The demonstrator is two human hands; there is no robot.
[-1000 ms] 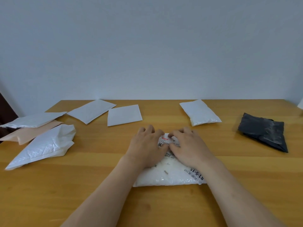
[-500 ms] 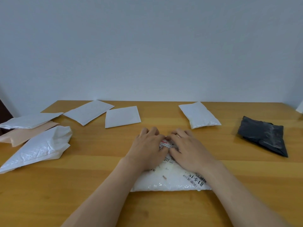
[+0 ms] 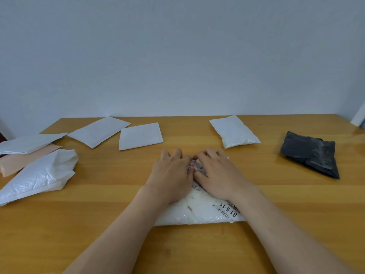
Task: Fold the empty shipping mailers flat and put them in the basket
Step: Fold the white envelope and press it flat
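Observation:
A white bubble mailer with a printed label lies near the middle of the wooden table. My left hand and my right hand lie side by side on its far half, palms down, fingers spread and pressing it flat. The hands and forearms hide most of the mailer. No basket is in view.
At the left lie a crumpled white mailer, a tan mailer and a flat white mailer. Two flat white mailers sit at the back. A puffy white mailer and a folded black mailer lie at the right.
Both hands stay pressed on the white mailer with only small finger shifts. The camera view has tilted slightly.

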